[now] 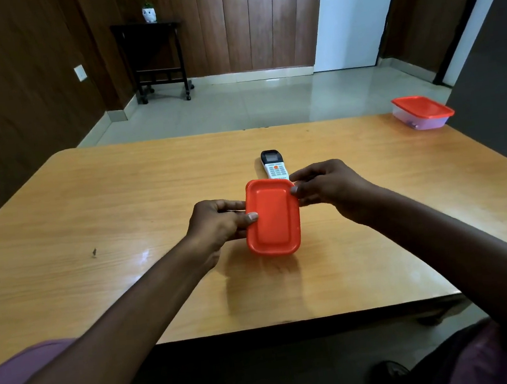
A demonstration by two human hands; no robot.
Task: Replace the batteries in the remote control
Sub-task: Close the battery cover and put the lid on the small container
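Both hands hold a red-lidded box point(272, 218) above the middle of the table point(90, 210). Left hand point(218, 224) grips the box's left side, thumb laid on the lid's edge and fingers curled round the side. Right hand point(327, 188) pinches the far right corner of the lid, thumb on top and the other fingers bent behind it. The box hides whatever is inside; only its red lid shows, tilted toward the camera.

Largest of the rest is the wooden table itself, its near edge running across the lower part of the view. A second box with a red lid point(422, 112) sits at the far right corner, well apart from the hands. The remote control point(273, 166) lies face up near the table's middle, just beyond the held box, which covers its near end; its screen end points toward the far edge.

Beyond the table, a dark side table point(158, 57) stands against the wall with a small white plant pot point(149, 14) on top.
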